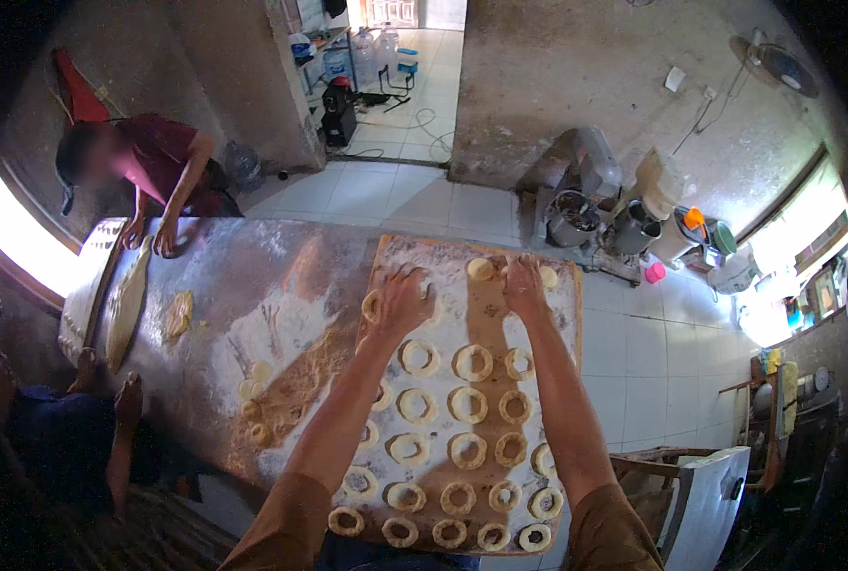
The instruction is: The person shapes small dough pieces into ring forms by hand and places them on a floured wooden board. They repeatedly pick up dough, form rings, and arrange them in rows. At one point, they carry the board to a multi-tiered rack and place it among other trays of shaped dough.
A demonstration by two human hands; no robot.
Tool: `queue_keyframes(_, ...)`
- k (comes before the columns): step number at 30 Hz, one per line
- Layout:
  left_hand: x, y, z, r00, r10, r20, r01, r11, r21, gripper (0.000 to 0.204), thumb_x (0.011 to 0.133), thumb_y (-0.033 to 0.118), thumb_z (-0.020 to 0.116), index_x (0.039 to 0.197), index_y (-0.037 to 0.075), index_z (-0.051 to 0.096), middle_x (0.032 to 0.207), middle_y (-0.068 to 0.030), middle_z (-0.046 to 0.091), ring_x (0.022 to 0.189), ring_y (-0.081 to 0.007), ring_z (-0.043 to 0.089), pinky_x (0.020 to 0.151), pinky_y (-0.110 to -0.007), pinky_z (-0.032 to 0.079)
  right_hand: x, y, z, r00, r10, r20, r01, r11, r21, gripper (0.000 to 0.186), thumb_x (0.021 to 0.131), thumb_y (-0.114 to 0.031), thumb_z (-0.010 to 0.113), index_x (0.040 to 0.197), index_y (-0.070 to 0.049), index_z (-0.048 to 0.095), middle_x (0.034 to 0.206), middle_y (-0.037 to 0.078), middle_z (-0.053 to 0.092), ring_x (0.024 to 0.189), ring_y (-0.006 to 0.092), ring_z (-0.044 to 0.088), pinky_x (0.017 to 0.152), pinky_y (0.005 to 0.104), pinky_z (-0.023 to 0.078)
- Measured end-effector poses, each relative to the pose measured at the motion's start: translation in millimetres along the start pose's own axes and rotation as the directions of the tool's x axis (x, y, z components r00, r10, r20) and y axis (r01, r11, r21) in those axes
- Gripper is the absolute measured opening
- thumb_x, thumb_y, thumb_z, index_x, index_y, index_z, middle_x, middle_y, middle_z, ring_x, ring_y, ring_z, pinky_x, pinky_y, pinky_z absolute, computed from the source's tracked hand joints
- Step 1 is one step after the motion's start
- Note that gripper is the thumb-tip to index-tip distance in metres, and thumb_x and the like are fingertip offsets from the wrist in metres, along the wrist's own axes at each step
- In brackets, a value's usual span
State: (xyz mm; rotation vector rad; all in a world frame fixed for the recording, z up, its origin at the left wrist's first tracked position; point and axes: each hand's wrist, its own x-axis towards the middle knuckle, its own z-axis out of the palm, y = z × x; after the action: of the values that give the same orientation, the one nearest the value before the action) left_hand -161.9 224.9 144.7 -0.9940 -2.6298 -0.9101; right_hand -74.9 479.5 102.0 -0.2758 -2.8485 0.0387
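A wooden board (573, 333) holds rows of pale dough rings (467, 387), with a small dough disc (481, 269) near its far edge. My left hand (402, 297) is at the board's far left part, fingers curled over a pale piece of dough. My right hand (524, 285) rests at the far right part with its fingers bent down, beside another pale dough piece (547, 277); what is under those fingers is hidden. Further rings lie beneath and between my forearms.
A floury table (224, 257) extends left, bearing dough discs (251, 390) and long dough strips (129, 300). A co-worker in maroon (153, 152) leans over its far end; another person in dark blue (53, 447) works at near left. Buckets (571, 219) line the back wall, right of a doorway.
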Motion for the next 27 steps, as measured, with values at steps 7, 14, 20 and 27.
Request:
queue_keyframes(7, 57.2, 40.3, 102.3, 1.0, 0.015, 0.02, -0.016, 0.996, 0.083, 0.039, 0.082, 0.021, 0.059, 0.113, -0.002, 0.058, 0.114, -0.0235, 0.059, 0.104, -0.0394, 0.058, 0.093, -0.049, 0.043, -32.7, -13.8, -25.4, 0.972, 0.236, -0.003, -0.226, 0.935, 0.272, 0.038, 0.081, -0.009, 0.064, 0.117, -0.001, 0.058, 0.117, 0.023, 0.059, 0.117, 0.0398, 0.05, 0.102, 0.0472, 0.038)
queue_keyframes(14, -55.5, 25.7, -16.8, 0.971, -0.203, -0.126, 0.099, 0.821, -0.562, 0.048, 0.076, 0.003, 0.068, 0.121, 0.0, 0.054, 0.109, -0.0214, 0.062, 0.104, -0.0353, 0.06, 0.089, -0.043, 0.048, -98.1, -103.2, -101.9, 0.957, 0.291, -0.002, -0.199, 0.657, 0.727, 0.023, 0.078, 0.002, 0.065, 0.101, -0.001, 0.066, 0.096, 0.014, 0.066, 0.089, 0.0251, 0.066, 0.077, 0.0349, 0.054)
queue_keyframes(20, -261.1, -82.3, -188.6, 0.738, -0.651, -0.175, 0.608, 0.755, -0.246, 0.032, 0.074, 0.001, 0.069, 0.105, 0.002, 0.066, 0.106, -0.017, 0.066, 0.099, -0.0285, 0.064, 0.085, -0.035, 0.051, -93.7, -311.7, -109.8, 0.984, -0.126, 0.129, -0.052, 0.487, 0.872, 0.024, 0.083, -0.006, 0.064, 0.107, -0.005, 0.063, 0.093, 0.017, 0.066, 0.088, 0.0304, 0.065, 0.076, 0.0392, 0.051)
queue_keyframes(27, -316.0, -144.7, -189.7, 0.859, -0.432, -0.275, 0.506, 0.8, 0.322, 0.039, 0.072, 0.012, 0.075, 0.108, 0.004, 0.063, 0.106, -0.0174, 0.059, 0.105, -0.0377, 0.053, 0.092, -0.046, 0.041, -103.7, -415.2, -18.4, 0.965, -0.26, -0.022, 0.244, 0.869, 0.431, 0.037, 0.082, -0.014, 0.063, 0.116, -0.002, 0.056, 0.097, 0.019, 0.066, 0.094, 0.0366, 0.063, 0.082, 0.0447, 0.049)
